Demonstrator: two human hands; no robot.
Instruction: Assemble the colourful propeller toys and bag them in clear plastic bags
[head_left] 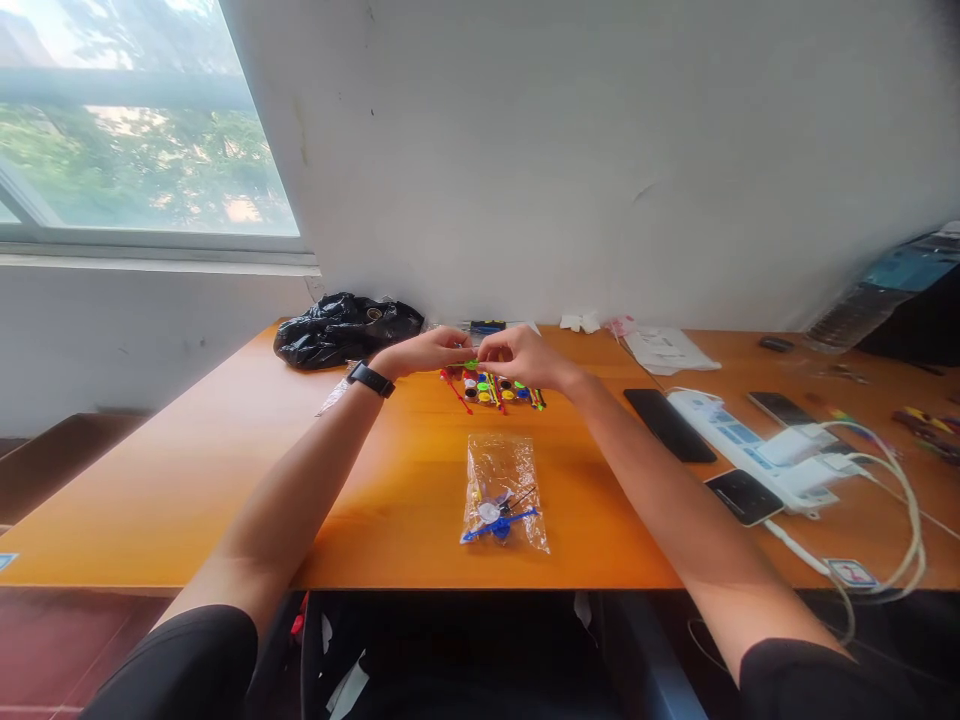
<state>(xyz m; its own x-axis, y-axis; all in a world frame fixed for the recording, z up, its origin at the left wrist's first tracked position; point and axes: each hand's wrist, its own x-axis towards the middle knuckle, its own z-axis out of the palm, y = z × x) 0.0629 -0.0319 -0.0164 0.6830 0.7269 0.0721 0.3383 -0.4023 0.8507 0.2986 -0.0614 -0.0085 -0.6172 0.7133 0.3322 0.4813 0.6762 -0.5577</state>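
Both hands meet over the far middle of the table, fingertips almost touching. My left hand [427,350], below a black wrist strap, is pinched on a small green plastic piece [471,364]. My right hand [521,357] pinches the same piece from the other side; its exact shape is hidden by the fingers. Beneath the hands lie several small coloured plastic parts [484,390] in yellow, blue, red and black, with a thin red part [457,393] at their left. Nearer to me, a clear plastic bag [501,460] holds a blue arrow-like part [499,527] and other small pieces.
A black plastic bag [341,330] sits at the back left by the wall. On the right are a black phone [669,425], a white power strip [739,440] with plugged cables, and a smaller black device [744,497]. White papers [667,350] lie at the back.
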